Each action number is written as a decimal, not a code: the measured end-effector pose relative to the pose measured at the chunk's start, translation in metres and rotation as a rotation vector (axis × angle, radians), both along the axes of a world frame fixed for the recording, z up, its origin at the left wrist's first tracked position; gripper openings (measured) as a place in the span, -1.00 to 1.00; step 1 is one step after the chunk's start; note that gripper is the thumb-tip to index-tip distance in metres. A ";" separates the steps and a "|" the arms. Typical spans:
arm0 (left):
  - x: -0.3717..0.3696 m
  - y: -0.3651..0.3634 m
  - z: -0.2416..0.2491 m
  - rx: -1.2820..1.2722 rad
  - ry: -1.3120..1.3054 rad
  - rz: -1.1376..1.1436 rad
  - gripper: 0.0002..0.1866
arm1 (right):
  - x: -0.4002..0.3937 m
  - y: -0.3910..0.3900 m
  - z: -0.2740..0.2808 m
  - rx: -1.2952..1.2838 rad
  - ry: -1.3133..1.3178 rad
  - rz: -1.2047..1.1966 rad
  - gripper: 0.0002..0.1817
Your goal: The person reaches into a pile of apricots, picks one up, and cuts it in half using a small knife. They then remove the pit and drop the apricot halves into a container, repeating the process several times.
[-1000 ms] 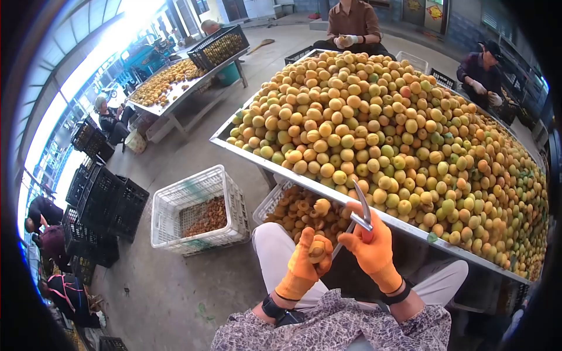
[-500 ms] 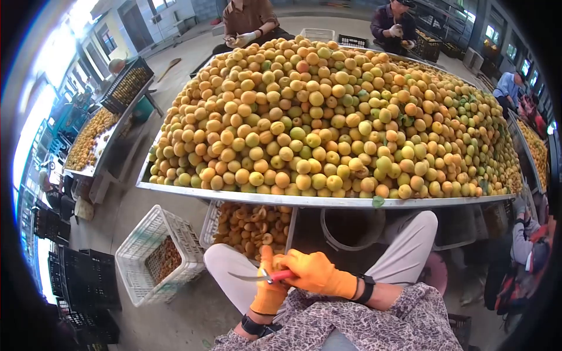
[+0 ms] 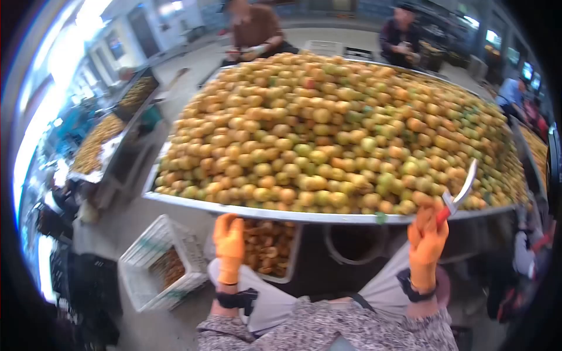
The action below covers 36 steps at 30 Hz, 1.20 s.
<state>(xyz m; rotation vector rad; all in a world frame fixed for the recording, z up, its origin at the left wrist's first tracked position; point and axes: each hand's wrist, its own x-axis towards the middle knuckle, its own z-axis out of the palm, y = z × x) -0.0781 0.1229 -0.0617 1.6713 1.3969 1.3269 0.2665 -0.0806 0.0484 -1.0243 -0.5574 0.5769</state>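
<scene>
My right hand [image 3: 426, 243], in an orange glove, is wrapped round the red handle of a curved knife [image 3: 462, 190]. The blade points up and to the right, over the near right part of a large heap of apricots [image 3: 316, 140]. My left hand [image 3: 229, 245], gloved the same way, is raised at the table's near edge, beside a crate of cut apricots [image 3: 268, 245]. Its fingers look curled and blurred; whatever they hold, if anything, is hidden. The heap lies on a table with a pale metal rim [image 3: 281, 214].
A white plastic crate [image 3: 190, 257] with dark reddish bits inside stands on the floor at the left. Under the table is a round bucket [image 3: 336, 254]. Two people [image 3: 257, 29] sit across the heap. Black crates [image 3: 88, 286] are stacked at far left.
My hands were together over my lap with the knife between them. They have parted: the right moved up and right with the knife, the left up and left. The view has shifted slightly.
</scene>
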 end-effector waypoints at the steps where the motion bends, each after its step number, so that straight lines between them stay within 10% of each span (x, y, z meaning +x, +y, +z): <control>1: 0.008 -0.002 0.013 0.001 -0.035 -0.083 -0.84 | 0.005 0.003 0.023 0.212 0.116 0.086 -0.76; 8: 0.078 -0.054 0.057 -0.274 -0.337 -0.407 -0.88 | 0.086 0.037 0.143 0.675 0.370 0.469 -0.49; 15: 0.102 -0.091 0.073 -0.448 -0.327 -0.652 -0.85 | 0.136 0.039 0.237 0.707 0.206 0.142 -0.51; 21: 0.130 -0.103 0.083 -0.270 -0.361 -0.800 -0.87 | 0.102 0.048 0.307 0.259 -1.537 -1.331 -0.81; 23: 0.133 -0.112 0.092 -0.293 -0.351 -0.870 -0.91 | 0.099 0.061 0.322 0.265 -1.392 -1.196 -0.81; 25: 0.135 -0.117 0.091 -0.354 -0.327 -0.941 -0.90 | 0.093 0.054 0.343 0.373 -0.462 -0.357 -0.72; 26: 0.137 -0.118 0.088 -0.361 -0.326 -0.966 -0.89 | 0.094 0.050 0.346 0.388 -0.473 -0.352 -0.72; 28: 0.141 -0.119 0.088 -0.357 -0.311 -0.983 -0.88 | 0.087 0.044 0.348 0.748 -0.008 0.401 -0.59; 32: 0.130 -0.114 0.098 -0.357 -0.207 -1.002 -0.86 | 0.052 0.049 0.353 0.917 0.316 0.622 -0.71; 35: 0.121 -0.103 0.109 -0.301 -0.136 -0.978 -0.85 | 0.074 0.075 0.365 0.909 -0.030 0.598 -0.61; 36: 0.119 -0.097 0.110 -0.263 -0.120 -0.963 -0.83 | 0.042 0.082 0.370 0.807 -0.163 0.090 -0.59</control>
